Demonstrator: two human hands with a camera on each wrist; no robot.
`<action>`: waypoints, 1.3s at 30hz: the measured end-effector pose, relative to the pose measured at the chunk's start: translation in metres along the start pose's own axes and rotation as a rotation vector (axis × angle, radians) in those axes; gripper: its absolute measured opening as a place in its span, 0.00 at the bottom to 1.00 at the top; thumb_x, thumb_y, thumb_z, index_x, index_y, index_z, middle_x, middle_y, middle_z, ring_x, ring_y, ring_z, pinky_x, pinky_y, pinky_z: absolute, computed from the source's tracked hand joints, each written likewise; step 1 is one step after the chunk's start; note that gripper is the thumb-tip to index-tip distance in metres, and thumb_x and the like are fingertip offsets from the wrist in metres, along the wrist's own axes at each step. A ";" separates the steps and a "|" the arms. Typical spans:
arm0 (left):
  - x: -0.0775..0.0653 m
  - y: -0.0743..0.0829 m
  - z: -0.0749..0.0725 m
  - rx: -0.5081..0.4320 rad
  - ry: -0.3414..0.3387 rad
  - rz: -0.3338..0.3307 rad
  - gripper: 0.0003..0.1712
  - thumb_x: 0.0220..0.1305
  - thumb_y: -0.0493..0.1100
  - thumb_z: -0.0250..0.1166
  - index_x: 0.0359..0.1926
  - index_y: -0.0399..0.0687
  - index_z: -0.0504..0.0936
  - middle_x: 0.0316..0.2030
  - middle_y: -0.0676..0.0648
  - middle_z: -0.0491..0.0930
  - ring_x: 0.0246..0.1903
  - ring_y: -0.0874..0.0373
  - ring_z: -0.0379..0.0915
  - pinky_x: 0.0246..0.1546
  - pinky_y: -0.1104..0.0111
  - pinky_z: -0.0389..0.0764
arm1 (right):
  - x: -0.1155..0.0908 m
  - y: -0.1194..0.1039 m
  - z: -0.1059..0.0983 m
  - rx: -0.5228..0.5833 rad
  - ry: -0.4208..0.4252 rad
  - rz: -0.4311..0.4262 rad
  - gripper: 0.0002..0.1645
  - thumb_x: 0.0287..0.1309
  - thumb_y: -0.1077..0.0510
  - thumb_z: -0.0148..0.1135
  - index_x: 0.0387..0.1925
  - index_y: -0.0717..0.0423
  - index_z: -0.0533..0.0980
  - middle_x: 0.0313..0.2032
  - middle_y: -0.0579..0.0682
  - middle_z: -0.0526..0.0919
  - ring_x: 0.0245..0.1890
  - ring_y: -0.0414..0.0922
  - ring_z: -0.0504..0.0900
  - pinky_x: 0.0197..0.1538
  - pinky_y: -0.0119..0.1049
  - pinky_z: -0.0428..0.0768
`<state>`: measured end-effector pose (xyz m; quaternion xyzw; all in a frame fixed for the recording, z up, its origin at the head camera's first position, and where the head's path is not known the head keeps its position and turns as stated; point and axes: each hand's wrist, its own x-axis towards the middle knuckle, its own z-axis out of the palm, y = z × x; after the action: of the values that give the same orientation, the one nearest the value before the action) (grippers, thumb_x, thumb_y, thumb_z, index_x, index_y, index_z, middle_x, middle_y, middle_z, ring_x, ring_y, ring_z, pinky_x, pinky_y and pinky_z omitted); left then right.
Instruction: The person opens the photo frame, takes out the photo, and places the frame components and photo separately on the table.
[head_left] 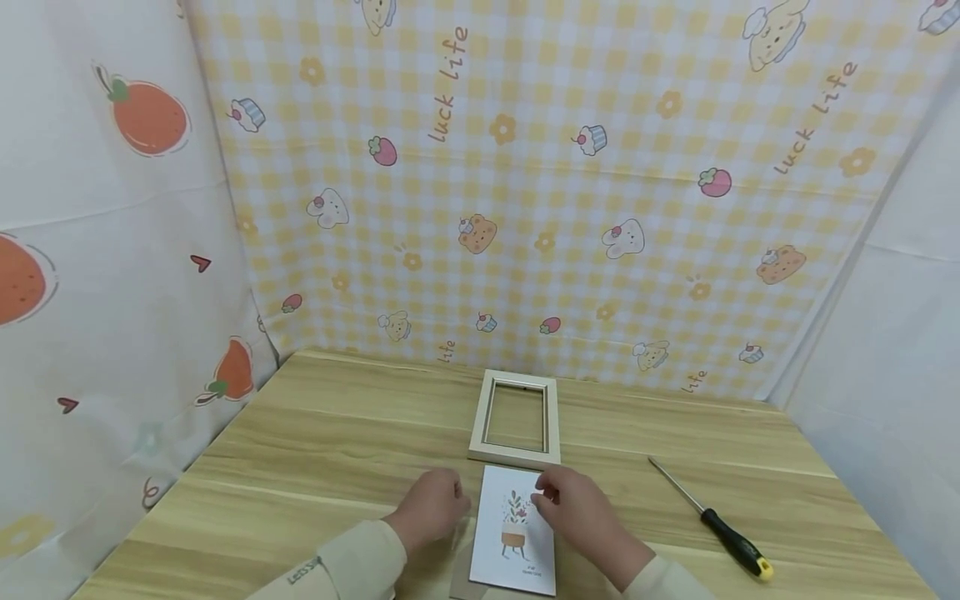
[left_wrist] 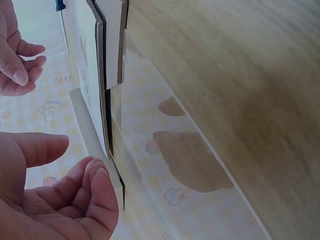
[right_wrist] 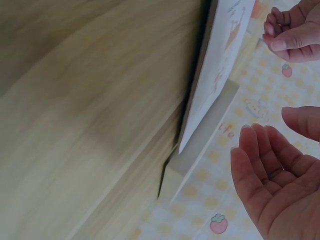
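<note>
A white card with a potted-plant drawing lies near the table's front edge, on a brown backing board. To its left is my left hand, fingers loosely curled around nothing. In the left wrist view, a clear sheet with reflections in it lies flat beside the card, close to that hand. My right hand hovers over the card's right edge; the right wrist view shows its fingers relaxed, with nothing between them. Just beyond the card lies a cream picture frame with an open middle.
On the right of the wooden table lies a screwdriver with a black and yellow handle. A yellow checked cloth hangs along the back edge, with white cloths at both sides.
</note>
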<state>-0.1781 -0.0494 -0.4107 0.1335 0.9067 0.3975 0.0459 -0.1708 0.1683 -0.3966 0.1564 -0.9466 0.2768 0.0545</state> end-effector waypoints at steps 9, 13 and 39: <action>0.001 0.006 0.004 0.020 -0.003 -0.007 0.16 0.57 0.34 0.65 0.19 0.44 0.67 0.18 0.51 0.66 0.19 0.60 0.62 0.20 0.69 0.66 | -0.007 0.010 -0.003 -0.010 0.005 0.054 0.05 0.52 0.63 0.67 0.29 0.60 0.78 0.22 0.43 0.73 0.23 0.38 0.68 0.28 0.32 0.70; 0.001 0.007 0.007 0.031 -0.003 -0.011 0.16 0.56 0.35 0.67 0.19 0.43 0.68 0.18 0.51 0.67 0.19 0.59 0.63 0.21 0.69 0.67 | -0.010 0.015 -0.003 -0.020 0.022 0.059 0.04 0.52 0.63 0.67 0.29 0.59 0.78 0.21 0.42 0.72 0.22 0.38 0.67 0.27 0.31 0.69; 0.000 0.015 0.019 0.103 -0.043 -0.056 0.20 0.48 0.35 0.73 0.17 0.43 0.68 0.16 0.51 0.66 0.17 0.59 0.60 0.20 0.70 0.64 | -0.020 0.021 -0.004 -0.037 -0.109 0.206 0.08 0.53 0.59 0.66 0.24 0.56 0.76 0.20 0.44 0.72 0.21 0.41 0.68 0.24 0.33 0.68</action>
<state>-0.1715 -0.0264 -0.4122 0.1186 0.9281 0.3460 0.0695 -0.1591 0.1927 -0.4079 0.0722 -0.9641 0.2544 -0.0230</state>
